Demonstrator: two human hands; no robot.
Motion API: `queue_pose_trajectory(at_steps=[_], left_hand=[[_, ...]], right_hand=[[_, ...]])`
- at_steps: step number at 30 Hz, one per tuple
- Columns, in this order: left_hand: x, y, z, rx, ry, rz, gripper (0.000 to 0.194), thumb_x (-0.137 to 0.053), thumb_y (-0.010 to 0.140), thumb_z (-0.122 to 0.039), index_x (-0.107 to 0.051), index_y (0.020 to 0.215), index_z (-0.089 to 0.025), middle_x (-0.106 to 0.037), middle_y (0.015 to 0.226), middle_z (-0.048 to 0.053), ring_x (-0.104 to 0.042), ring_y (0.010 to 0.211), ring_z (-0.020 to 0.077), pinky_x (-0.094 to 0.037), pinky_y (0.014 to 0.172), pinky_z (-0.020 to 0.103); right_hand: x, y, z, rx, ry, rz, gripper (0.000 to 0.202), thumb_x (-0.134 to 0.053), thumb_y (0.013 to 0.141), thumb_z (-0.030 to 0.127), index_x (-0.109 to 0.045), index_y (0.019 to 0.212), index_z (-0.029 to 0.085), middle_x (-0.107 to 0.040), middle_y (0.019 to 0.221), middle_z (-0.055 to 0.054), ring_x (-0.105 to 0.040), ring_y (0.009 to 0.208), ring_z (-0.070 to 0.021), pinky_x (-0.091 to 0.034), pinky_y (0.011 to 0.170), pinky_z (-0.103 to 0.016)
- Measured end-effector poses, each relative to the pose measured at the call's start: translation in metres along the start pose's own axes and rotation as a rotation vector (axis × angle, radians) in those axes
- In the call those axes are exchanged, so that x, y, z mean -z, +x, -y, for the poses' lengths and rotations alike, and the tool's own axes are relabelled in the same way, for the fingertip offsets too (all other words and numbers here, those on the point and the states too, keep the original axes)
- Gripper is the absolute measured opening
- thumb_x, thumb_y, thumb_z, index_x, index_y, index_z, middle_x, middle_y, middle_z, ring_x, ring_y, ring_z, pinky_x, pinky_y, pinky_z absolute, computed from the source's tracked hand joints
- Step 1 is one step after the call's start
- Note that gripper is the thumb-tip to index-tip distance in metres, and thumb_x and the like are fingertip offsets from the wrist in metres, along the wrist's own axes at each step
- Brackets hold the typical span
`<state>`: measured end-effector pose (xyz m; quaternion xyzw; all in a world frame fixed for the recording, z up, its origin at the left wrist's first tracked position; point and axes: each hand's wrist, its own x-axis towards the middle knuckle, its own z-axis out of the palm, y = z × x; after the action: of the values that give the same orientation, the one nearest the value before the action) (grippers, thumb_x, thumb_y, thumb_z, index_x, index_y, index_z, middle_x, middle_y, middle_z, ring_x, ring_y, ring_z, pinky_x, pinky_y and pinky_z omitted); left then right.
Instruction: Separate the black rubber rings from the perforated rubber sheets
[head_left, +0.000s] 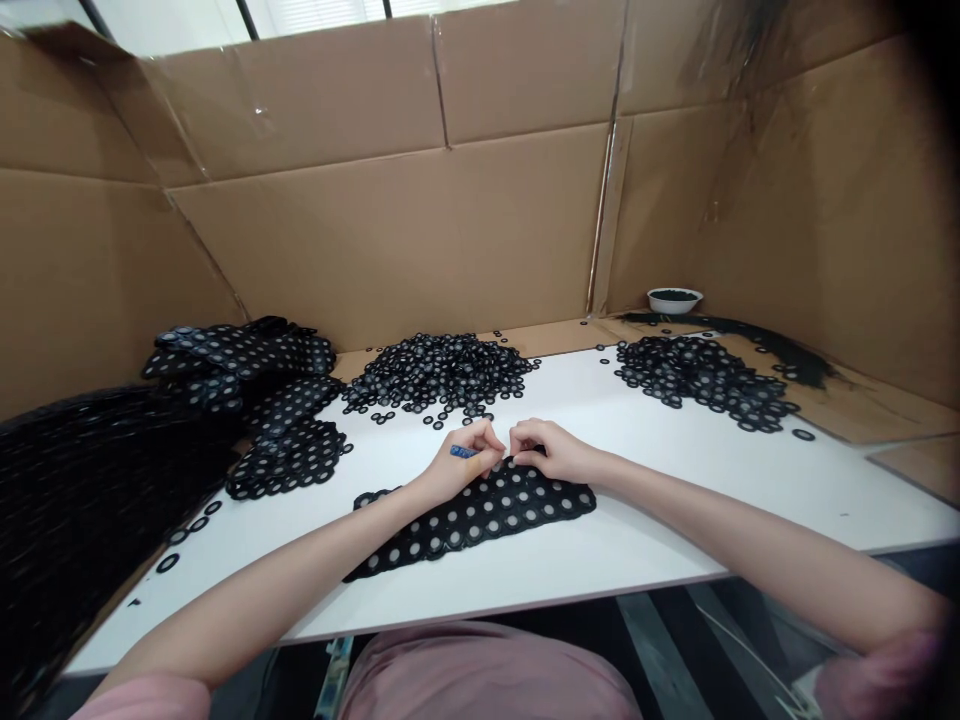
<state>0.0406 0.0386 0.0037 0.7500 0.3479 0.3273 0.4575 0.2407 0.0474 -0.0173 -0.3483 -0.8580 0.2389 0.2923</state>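
Observation:
A sheet of linked black rings [491, 510] lies flat on the white board just in front of me. My left hand [466, 462] is closed above its far edge, gripping a small tool with a blue patterned handle [462, 452]; the tip is hidden by the fingers. Right beside it, my right hand [553, 450] pinches the far edge of the same sheet, fingers curled. The two sets of fingertips nearly meet, and what lies between them is too small to make out.
Loose black rings form one heap [442, 370] behind my hands and another heap [697, 380] at right. Folded ring sheets [240, 360] are piled at left beside a mass of black strands [97, 510]. Cardboard walls [390, 240] enclose the board; a white bowl [675, 307] stands back right.

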Motion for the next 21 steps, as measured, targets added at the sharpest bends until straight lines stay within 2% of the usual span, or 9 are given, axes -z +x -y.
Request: queue_pose_trajectory(at_steps=[4,8,12,17,20,21], left_hand=[[0.003,-0.001,-0.002,0.068,-0.048,0.006,0.027,-0.066,0.076,-0.038,-0.050,0.077,-0.016,-0.057,0.056,-0.004,-0.044,0.040,0.0056,-0.028,0.037,0.016],[0.004,-0.004,-0.006,0.114,-0.084,0.000,0.032,-0.066,0.075,-0.042,-0.047,0.072,-0.016,-0.059,0.055,-0.003,-0.045,0.037,0.0053,-0.027,0.034,0.015],[0.005,-0.007,-0.010,0.078,-0.111,-0.039,0.024,-0.062,0.078,-0.036,-0.050,0.088,-0.017,-0.055,0.053,-0.006,-0.043,0.038,0.0046,-0.027,0.037,0.014],[0.013,-0.013,-0.010,0.022,-0.177,-0.174,0.015,-0.061,0.076,-0.025,-0.050,0.074,-0.015,-0.051,0.053,-0.005,-0.043,0.041,0.0042,-0.025,0.038,0.015],[0.012,-0.018,-0.007,0.044,-0.197,-0.121,0.015,-0.061,0.076,-0.024,-0.049,0.072,-0.015,-0.050,0.053,-0.006,-0.041,0.039,0.0037,-0.023,0.038,0.015],[0.010,-0.019,-0.007,0.048,-0.193,-0.099,0.015,-0.061,0.076,-0.024,-0.049,0.072,-0.015,-0.050,0.053,-0.006,-0.042,0.040,0.0039,-0.024,0.038,0.015]], right_hand=[[0.003,-0.001,0.005,0.005,-0.080,-0.021,0.013,-0.058,0.077,0.009,-0.054,0.068,0.017,-0.057,0.069,0.000,-0.050,0.070,-0.0143,-0.036,0.067,-0.025],[0.004,-0.002,0.010,0.017,-0.130,-0.039,0.012,-0.058,0.078,0.009,-0.056,0.070,0.017,-0.059,0.072,0.000,-0.050,0.071,-0.0144,-0.035,0.067,-0.026],[0.004,-0.003,0.011,0.016,-0.126,-0.031,0.010,-0.057,0.079,0.010,-0.056,0.072,0.017,-0.059,0.074,-0.001,-0.051,0.071,-0.0147,-0.037,0.068,-0.026],[0.003,-0.003,0.011,0.000,-0.094,-0.005,0.009,-0.055,0.080,0.011,-0.057,0.073,0.017,-0.060,0.076,-0.002,-0.051,0.071,-0.0149,-0.038,0.068,-0.026],[0.007,-0.004,0.013,-0.042,-0.083,0.056,0.005,-0.058,0.080,0.021,-0.061,0.082,0.017,-0.063,0.082,-0.004,-0.054,0.075,-0.0170,-0.039,0.070,-0.028],[0.008,-0.005,0.014,-0.054,-0.094,0.083,0.011,-0.061,0.079,0.026,-0.062,0.085,0.018,-0.064,0.084,-0.004,-0.055,0.077,-0.0183,-0.040,0.071,-0.029]])
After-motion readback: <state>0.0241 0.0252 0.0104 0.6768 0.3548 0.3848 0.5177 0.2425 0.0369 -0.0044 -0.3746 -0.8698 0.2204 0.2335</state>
